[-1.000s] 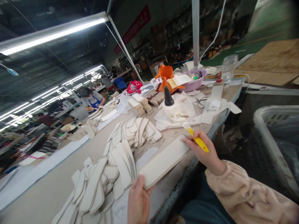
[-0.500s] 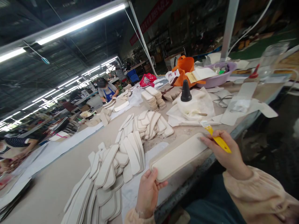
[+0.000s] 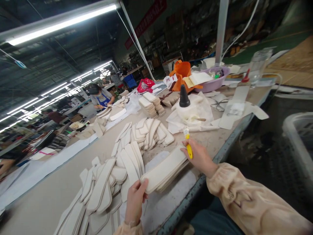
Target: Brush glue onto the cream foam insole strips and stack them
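My left hand (image 3: 135,200) grips the near end of a long cream insole piece (image 3: 163,169), lifted at an angle above a flat stack of like pieces. At the piece's far end my right hand (image 3: 198,156) touches it while holding a small yellow-handled brush (image 3: 188,147), bristles pointing up. A fan of overlapping cream insole pieces (image 3: 114,182) lies just left of my left hand on the worktable (image 3: 49,202).
A white glue bottle with a black cone cap (image 3: 184,107) sits on crumpled paper behind the brush. Stacked insoles (image 3: 151,105), scissors (image 3: 218,105), a purple basin (image 3: 212,83) and a glass jar (image 3: 258,67) stand further back. A person in a blue apron (image 3: 99,98) works at the far left. A grey crate (image 3: 299,140) is at the right.
My left hand has tilted the insole piece up off the stack and drawn it nearer the fanned pieces. My right hand has turned the brush more upright. The camera shifted.
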`<state>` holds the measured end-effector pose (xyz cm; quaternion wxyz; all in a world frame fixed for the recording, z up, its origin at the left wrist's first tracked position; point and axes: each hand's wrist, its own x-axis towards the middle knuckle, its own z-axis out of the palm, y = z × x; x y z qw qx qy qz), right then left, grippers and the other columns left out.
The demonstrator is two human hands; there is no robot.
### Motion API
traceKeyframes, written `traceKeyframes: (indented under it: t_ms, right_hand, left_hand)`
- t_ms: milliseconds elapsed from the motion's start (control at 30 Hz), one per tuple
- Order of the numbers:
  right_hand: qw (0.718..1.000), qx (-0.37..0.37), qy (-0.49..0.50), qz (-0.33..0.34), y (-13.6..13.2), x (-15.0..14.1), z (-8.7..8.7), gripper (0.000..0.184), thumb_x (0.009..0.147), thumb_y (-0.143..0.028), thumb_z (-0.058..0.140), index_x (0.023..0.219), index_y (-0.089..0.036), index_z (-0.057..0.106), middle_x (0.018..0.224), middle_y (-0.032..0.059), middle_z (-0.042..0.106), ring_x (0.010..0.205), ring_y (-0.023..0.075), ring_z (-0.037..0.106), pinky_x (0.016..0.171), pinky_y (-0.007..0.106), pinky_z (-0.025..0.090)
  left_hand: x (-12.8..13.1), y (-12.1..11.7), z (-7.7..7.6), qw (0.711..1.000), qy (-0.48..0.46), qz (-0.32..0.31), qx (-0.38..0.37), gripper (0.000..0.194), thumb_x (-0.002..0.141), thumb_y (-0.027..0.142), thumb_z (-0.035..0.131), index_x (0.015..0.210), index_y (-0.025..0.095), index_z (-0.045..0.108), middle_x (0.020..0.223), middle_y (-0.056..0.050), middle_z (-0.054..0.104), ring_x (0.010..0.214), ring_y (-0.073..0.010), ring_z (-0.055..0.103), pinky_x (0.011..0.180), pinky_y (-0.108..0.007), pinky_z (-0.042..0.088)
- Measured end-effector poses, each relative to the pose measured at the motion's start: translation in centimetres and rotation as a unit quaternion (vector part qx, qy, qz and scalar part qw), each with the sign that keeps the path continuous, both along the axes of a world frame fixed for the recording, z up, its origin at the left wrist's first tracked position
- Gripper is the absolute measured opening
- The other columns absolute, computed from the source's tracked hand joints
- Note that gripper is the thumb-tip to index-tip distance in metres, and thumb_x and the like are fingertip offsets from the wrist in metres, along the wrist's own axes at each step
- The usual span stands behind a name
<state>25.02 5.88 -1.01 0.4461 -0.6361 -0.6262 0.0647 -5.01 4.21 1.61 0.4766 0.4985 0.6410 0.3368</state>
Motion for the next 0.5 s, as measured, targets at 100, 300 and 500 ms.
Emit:
traceKeyframes:
  t_ms: [100, 300, 500]
  right_hand:
    - [0.994, 0.038, -0.097, 0.018, -0.8, -0.9, 0.8, 0.005, 0.092, -0.023, 0.052, 0.094, -0.019, 0.052, 0.091, 0.0088, 0.064, 0.093, 0.0272, 0.058, 0.082, 0.041, 0.047]
    - [0.964, 0.069, -0.153, 0.208, -2.8, -6.3, 1.5, 0.012, 0.094, -0.030, 0.052, 0.091, -0.019, 0.058, 0.104, 0.0094, 0.065, 0.118, 0.0235, 0.051, 0.104, 0.040, 0.038]
    - [0.936, 0.015, -0.188, 0.298, -2.9, -8.2, 0.2, 0.032, 0.091, -0.050, 0.053, 0.094, -0.019, 0.060, 0.111, 0.0097, 0.065, 0.129, 0.0221, 0.043, 0.114, 0.044, 0.022]
  left_hand:
    - [0.0, 0.2, -0.4, 1.000, 0.020, -0.003, -0.020, 0.044, 0.068, 0.057, 0.067, 0.062, 0.015, 0.059, 0.043, 0.006, 0.044, 0.040, -0.0073, 0.039, 0.039, -0.018, 0.024]
    - [0.2, 0.1, -1.3, 0.999, -0.003, 0.007, -0.038, 0.047, 0.065, 0.061, 0.068, 0.065, 0.015, 0.059, 0.048, 0.006, 0.044, 0.042, -0.0075, 0.039, 0.040, -0.020, 0.024]
    - [0.3, 0.1, -1.5, 0.999, -0.009, 0.017, -0.039, 0.046, 0.062, 0.058, 0.071, 0.066, 0.014, 0.059, 0.051, 0.007, 0.044, 0.042, -0.0071, 0.038, 0.041, -0.020, 0.024]
